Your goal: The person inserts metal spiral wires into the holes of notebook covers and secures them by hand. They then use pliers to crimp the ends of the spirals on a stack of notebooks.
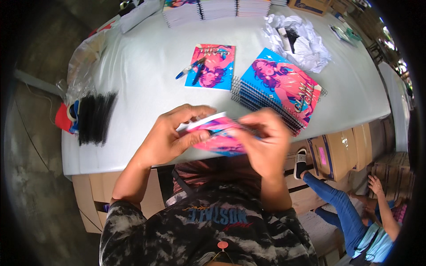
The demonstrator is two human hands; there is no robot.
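Observation:
Just above the table's near edge, my left hand [171, 133] is closed around a pink and blue notebook [217, 144], thumb on its cover and white pages showing at the top. My right hand [268, 144], smeared by motion, is closed at the right edge of that notebook, where a dark spiral coil [248, 128] partly shows. How far the coil runs through the holes is hidden. Right of centre, a stack of spiral-bound notebooks [288, 82] has the same cover. One such notebook [224, 66] lies flat farther off, with a blue-and-black hand tool [191, 69] on it.
Black spiral coils [95, 119] lie bunched at the table's left edge. Crumpled white paper [306, 46] sits behind the stack, and tall stacks of books [217, 9] stand at the far edge. Cardboard boxes [346, 148] and another person's leg [330, 190] are at the right.

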